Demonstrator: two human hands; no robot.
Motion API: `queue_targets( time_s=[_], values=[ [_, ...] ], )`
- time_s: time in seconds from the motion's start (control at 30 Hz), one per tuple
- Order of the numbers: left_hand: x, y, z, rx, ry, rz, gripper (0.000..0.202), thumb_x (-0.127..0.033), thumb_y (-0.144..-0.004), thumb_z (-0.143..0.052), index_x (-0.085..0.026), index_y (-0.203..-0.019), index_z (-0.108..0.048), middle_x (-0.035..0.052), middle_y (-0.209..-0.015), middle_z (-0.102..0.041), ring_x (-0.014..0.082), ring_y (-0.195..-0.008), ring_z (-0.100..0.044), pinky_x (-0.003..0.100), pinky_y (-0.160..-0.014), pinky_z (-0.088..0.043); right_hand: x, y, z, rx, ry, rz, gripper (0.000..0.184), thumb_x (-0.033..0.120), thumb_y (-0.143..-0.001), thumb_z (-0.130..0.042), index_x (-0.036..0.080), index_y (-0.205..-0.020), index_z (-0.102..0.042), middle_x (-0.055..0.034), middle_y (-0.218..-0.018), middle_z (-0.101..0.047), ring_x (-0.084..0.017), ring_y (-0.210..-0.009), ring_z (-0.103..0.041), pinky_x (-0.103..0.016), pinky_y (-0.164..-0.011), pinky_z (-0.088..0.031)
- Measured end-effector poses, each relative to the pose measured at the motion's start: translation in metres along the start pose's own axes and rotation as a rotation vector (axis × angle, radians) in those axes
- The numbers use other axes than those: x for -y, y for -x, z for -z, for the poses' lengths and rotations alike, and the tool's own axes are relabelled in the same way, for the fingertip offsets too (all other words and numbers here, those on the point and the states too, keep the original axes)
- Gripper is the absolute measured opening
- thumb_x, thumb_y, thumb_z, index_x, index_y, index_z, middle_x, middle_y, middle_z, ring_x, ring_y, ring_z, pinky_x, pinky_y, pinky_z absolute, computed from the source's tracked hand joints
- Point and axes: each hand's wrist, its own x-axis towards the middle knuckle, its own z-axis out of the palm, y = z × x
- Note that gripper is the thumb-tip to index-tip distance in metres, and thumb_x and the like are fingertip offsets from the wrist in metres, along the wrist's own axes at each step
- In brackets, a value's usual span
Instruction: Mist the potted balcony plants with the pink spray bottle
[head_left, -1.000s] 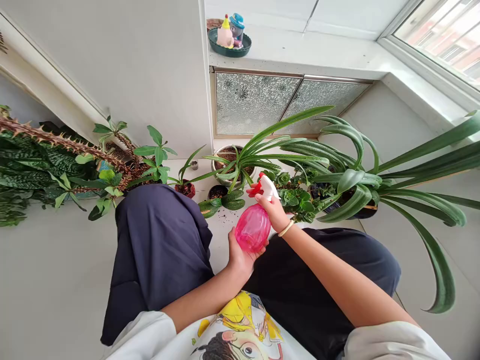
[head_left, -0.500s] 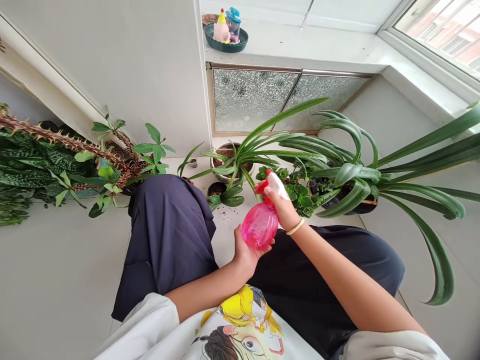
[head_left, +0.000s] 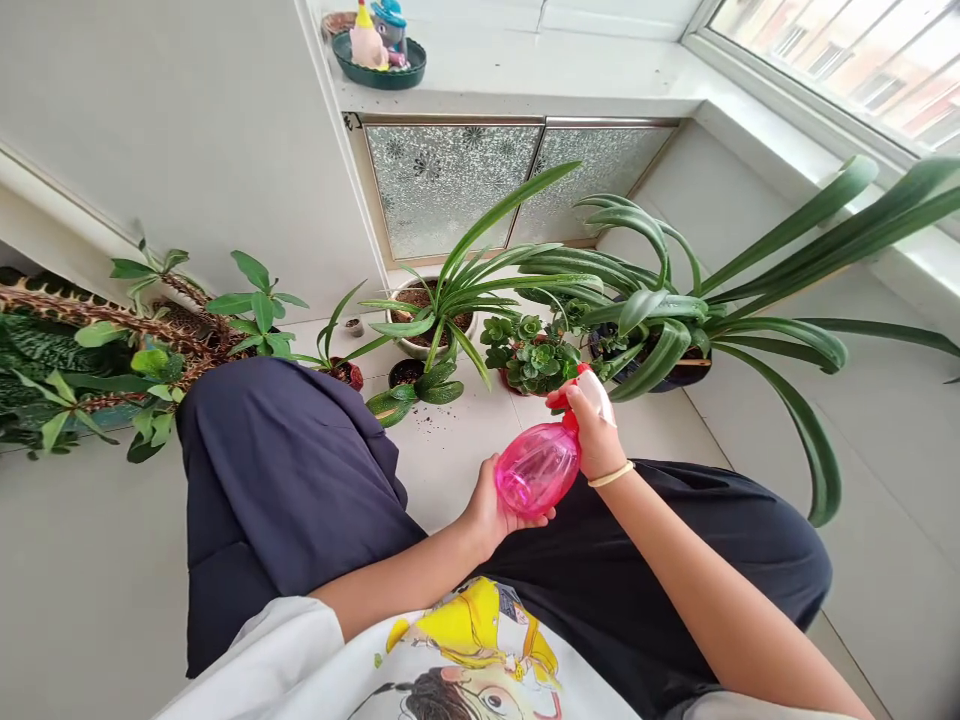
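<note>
A see-through pink spray bottle with a red and white spray head is held tilted between my two hands, over the gap between my knees. Its base rests in my left hand, fingers wrapped under it. My right hand grips the spray head, fingers at the red trigger. Just beyond the spray head grows a rosette succulent. Behind it and to the left, a long-leafed plant stands in a white pot. A small dark pot with broad spotted leaves sits in front of that.
A large strap-leaved plant spreads out at the right. Thorny-stemmed plants crowd the left. Crumbs of soil lie on the tiled floor. Frosted cabinet doors stand behind, under a ledge with figurines in a green dish.
The view has turned to the right, so the plants and cabinet appear further left. Both hands, still on the spray bottle, have shifted slightly right and nearer, leaving more of the succulent visible.
</note>
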Motion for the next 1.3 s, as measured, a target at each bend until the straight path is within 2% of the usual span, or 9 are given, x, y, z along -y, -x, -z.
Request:
queue_targets(
  time_s=[0.1,0.3,0.47,0.53,0.73,1.0,1.17,1.3],
  values=[
    [0.005,-0.005,0.002,0.016,-0.043,0.045,0.082,-0.059,-0.096,-0.012,0.001,-0.130,-0.056,0.0172,-0.072,-0.071,0.0258,-0.057,-0.069,0.031,-0.054,-0.051,-0.004,0.003,0.007,-0.043,-0.018,-0.063,0.036,0.056,-0.074,-0.070,0.023,-0.077,-0.056,-0.0004,-0.071,-0.062,-0.017,-0.070,-0.057,-0.030,-0.060,-0.043],
    [0.006,-0.008,0.004,-0.014,-0.070,0.084,0.082,-0.060,-0.096,-0.010,-0.001,-0.132,-0.054,0.0142,-0.068,-0.070,0.0248,-0.054,-0.068,0.030,-0.051,-0.049,-0.010,0.001,0.011,-0.051,-0.018,-0.155,0.039,0.054,-0.071,-0.072,0.021,-0.085,-0.060,-0.0023,-0.082,-0.067,-0.017,-0.078,-0.061,-0.027,-0.061,-0.042],
    [0.020,-0.008,0.005,0.008,-0.061,0.174,0.083,-0.063,-0.096,-0.012,-0.001,-0.133,-0.053,0.0135,-0.070,-0.070,0.0234,-0.055,-0.068,0.030,-0.055,-0.051,-0.017,0.002,0.015,-0.118,-0.031,-0.291,0.029,0.044,-0.065,-0.070,0.021,-0.073,-0.053,0.0002,-0.063,-0.059,-0.015,-0.061,-0.055,-0.030,-0.059,-0.045],
    [0.025,-0.009,0.006,0.000,-0.053,0.195,0.083,-0.064,-0.096,-0.014,-0.001,-0.134,-0.052,0.0139,-0.071,-0.071,0.0239,-0.057,-0.069,0.031,-0.057,-0.052,-0.022,0.003,0.018,-0.141,-0.071,-0.324,0.028,0.042,-0.064,-0.070,0.021,-0.072,-0.052,0.0015,-0.061,-0.058,-0.015,-0.060,-0.055,-0.030,-0.061,-0.046],
    [0.022,-0.011,0.010,-0.034,-0.076,0.200,0.080,-0.064,-0.097,-0.014,-0.004,-0.131,-0.054,0.0139,-0.077,-0.072,0.0227,-0.060,-0.069,0.029,-0.059,-0.051,-0.035,0.003,0.030,-0.102,-0.040,-0.234,0.028,0.047,-0.073,-0.065,0.019,-0.075,-0.060,-0.0032,-0.076,-0.066,-0.016,-0.076,-0.062,-0.031,-0.075,-0.049],
    [0.020,-0.013,0.008,-0.024,-0.134,0.235,0.079,-0.066,-0.096,-0.017,-0.008,-0.130,-0.058,0.0129,-0.085,-0.073,0.0225,-0.065,-0.070,0.028,-0.062,-0.048,-0.026,0.007,0.032,-0.211,-0.046,-0.255,0.020,0.039,-0.071,-0.064,0.021,-0.070,-0.055,0.0010,-0.062,-0.059,-0.014,-0.060,-0.055,-0.029,-0.061,-0.045],
    [0.014,-0.010,0.004,-0.027,-0.142,0.150,0.074,-0.065,-0.097,-0.020,-0.011,-0.132,-0.057,0.0128,-0.089,-0.074,0.0215,-0.069,-0.069,0.029,-0.067,-0.048,-0.024,0.003,0.037,-0.169,0.023,-0.140,0.027,0.047,-0.078,-0.061,0.020,-0.079,-0.063,-0.0044,-0.080,-0.068,-0.018,-0.077,-0.063,-0.032,-0.070,-0.048],
    [0.009,-0.008,-0.001,-0.030,-0.139,0.064,0.065,-0.057,-0.099,-0.024,-0.013,-0.135,-0.056,0.0125,-0.101,-0.075,0.0203,-0.077,-0.070,0.029,-0.074,-0.049,-0.020,0.000,0.041,-0.224,-0.012,-0.101,0.030,0.049,-0.076,-0.065,0.021,-0.084,-0.061,-0.0043,-0.085,-0.068,-0.019,-0.082,-0.064,-0.031,-0.070,-0.049]
  ],
)
